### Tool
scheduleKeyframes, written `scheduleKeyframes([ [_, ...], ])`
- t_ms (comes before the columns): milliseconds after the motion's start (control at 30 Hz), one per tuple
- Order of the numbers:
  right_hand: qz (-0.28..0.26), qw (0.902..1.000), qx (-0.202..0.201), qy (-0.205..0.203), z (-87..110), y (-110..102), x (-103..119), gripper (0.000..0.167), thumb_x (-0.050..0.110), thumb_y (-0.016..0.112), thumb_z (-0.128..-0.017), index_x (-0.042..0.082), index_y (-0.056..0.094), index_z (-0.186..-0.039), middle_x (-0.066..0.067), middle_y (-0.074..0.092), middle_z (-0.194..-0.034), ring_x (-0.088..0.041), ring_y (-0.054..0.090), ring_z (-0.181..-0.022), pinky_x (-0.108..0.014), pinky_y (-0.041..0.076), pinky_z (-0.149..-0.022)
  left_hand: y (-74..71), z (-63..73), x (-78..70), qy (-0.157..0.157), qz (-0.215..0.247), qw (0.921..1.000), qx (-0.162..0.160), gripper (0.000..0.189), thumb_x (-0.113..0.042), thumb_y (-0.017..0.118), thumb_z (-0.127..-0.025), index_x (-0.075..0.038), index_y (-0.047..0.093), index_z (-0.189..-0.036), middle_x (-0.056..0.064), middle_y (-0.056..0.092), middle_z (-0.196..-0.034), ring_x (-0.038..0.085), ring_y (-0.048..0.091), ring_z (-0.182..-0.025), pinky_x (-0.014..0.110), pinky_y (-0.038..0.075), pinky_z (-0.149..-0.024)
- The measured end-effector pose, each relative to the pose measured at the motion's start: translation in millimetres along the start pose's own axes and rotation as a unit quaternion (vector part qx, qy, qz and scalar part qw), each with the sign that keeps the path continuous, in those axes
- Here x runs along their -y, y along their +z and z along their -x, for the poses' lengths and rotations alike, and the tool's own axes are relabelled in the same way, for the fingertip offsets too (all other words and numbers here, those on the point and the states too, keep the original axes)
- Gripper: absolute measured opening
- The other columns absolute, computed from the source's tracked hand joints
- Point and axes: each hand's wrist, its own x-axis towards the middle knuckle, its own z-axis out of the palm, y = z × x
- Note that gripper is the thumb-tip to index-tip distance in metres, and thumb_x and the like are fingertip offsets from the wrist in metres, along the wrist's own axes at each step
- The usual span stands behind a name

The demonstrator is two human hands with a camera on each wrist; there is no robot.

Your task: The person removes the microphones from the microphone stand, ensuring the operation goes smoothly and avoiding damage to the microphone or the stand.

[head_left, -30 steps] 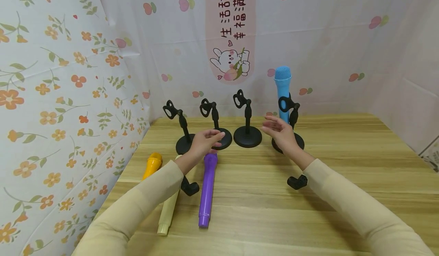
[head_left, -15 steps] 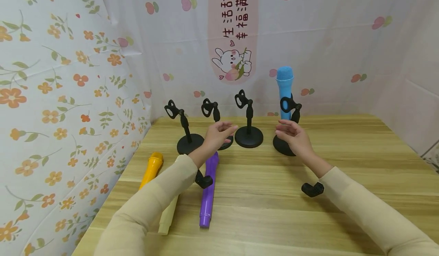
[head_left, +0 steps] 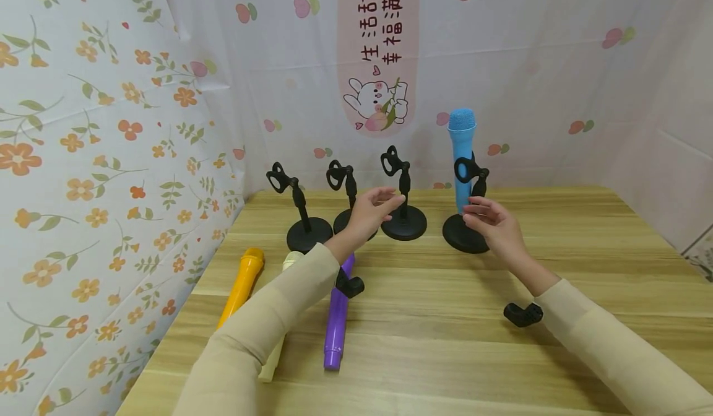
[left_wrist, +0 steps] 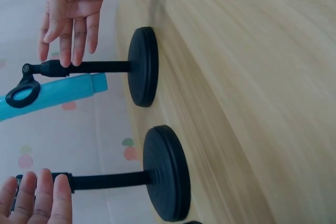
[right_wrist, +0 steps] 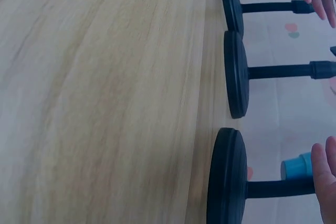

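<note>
A light blue microphone (head_left: pixel 462 137) stands in the clip of the rightmost black stand (head_left: pixel 466 233), its head up. My right hand (head_left: pixel 498 227) is just in front and to the right of that stand, fingers loosely bent, holding nothing. My left hand (head_left: pixel 372 218) hovers before the third stand from the left (head_left: pixel 404 223), whose clip is bare; its fingers are relaxed with nothing between them. In the left wrist view the blue microphone (left_wrist: pixel 58 95) hangs in its clip, its lower end above the round base. A purple microphone (head_left: pixel 337 323) lies partly under my left forearm.
An orange microphone (head_left: pixel 242 283) and a cream microphone (head_left: pixel 272 360) lie at the left, partly covered by my left sleeve. Two more bare stands (head_left: pixel 309 235) (head_left: pixel 340 218) stand at the back left. A printed cloth hangs behind the wooden table (head_left: pixel 423 366).
My left hand has moved right, from over the second stand to before the third. My right hand has shifted right and slightly toward me, away from the blue microphone. The microphones stay in place.
</note>
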Motion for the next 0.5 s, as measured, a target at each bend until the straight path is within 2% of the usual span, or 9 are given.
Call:
scheduleKeyframes([
  [167, 0.047, 0.9987, -0.02, 0.007, 2.3, -8, -2, 0.048, 0.012, 0.065, -0.094, -0.003, 0.049, -0.136, -0.015, 0.061, -0.121, -0.001, 0.061, -0.098, -0.013, 0.049, -0.081, 12.5, -8.1, -1.6, 0.019, 0.0, 0.9998, 0.005, 0.048, -0.03, 0.069, -0.092, -0.007, 0.058, -0.132, 0.005, 0.065, -0.115, 0.018, 0.061, -0.107, 0.032, 0.055, -0.083],
  [267, 0.061, 0.9975, -0.034, 0.013, 2.5, -13, -2, 0.049, 0.014, 0.067, -0.094, -0.003, 0.05, -0.136, -0.011, 0.062, -0.119, 0.001, 0.06, -0.097, -0.011, 0.048, -0.081, 19.5, -13.8, -3.2, 0.029, 0.005, 0.9996, 0.001, 0.044, -0.029, 0.07, -0.092, -0.009, 0.061, -0.13, 0.002, 0.066, -0.111, 0.015, 0.062, -0.104, 0.036, 0.055, -0.084],
  [367, 0.049, 0.9977, -0.045, 0.014, 1.4, -18, -2, 0.047, 0.012, 0.066, -0.094, -0.002, 0.051, -0.135, -0.006, 0.063, -0.115, 0.001, 0.06, -0.095, -0.011, 0.048, -0.08, 25.0, -19.4, -5.7, 0.032, 0.005, 0.9995, -0.004, 0.043, -0.031, 0.071, -0.09, -0.012, 0.062, -0.128, -0.002, 0.067, -0.108, 0.013, 0.062, -0.099, 0.037, 0.054, -0.084],
  [500, 0.028, 0.9983, -0.051, 0.011, 0.8, -24, -4, 0.039, 0.008, 0.065, -0.094, 0.007, 0.057, -0.131, -0.001, 0.065, -0.111, 0.0, 0.062, -0.093, -0.012, 0.049, -0.079, 30.9, -25.2, -10.3, 0.038, -0.001, 0.9993, -0.001, 0.044, -0.034, 0.071, -0.09, -0.014, 0.062, -0.128, -0.005, 0.066, -0.107, 0.011, 0.062, -0.097, 0.035, 0.054, -0.083],
])
